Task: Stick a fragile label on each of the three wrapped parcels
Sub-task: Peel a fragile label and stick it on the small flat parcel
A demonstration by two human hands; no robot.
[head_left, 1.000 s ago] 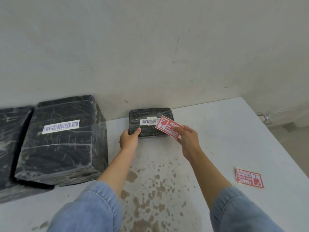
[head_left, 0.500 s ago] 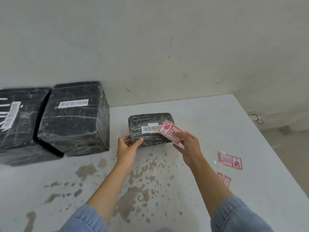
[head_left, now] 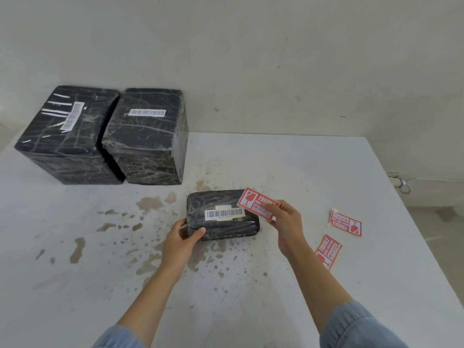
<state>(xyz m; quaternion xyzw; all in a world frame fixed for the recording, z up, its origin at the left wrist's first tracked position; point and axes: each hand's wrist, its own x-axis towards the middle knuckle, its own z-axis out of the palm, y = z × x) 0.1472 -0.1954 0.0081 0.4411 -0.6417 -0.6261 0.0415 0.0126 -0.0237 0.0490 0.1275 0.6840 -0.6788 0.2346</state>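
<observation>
A small black wrapped parcel (head_left: 221, 227) with a white barcode sticker lies flat on the white table (head_left: 288, 167). My left hand (head_left: 182, 241) grips its near left corner. My right hand (head_left: 286, 222) pinches a red fragile label (head_left: 253, 200) just above the parcel's right end. Two more red fragile labels lie on the table to the right, one (head_left: 346, 223) farther and one (head_left: 328, 251) nearer. Two large black wrapped parcels stand side by side at the back left, the left one (head_left: 67, 136) and the right one (head_left: 150, 139), each with a barcode sticker on top.
Brown stains (head_left: 150, 203) spread over the table around and in front of the small parcel. A plain grey wall (head_left: 251, 59) rises behind the table. The table's right edge drops to a floor with a cable (head_left: 401, 184).
The small parcel has come toward me from the wall, held by my left hand. My right hand has followed with the label. The view has tilted down, showing both large parcels and both spare labels.
</observation>
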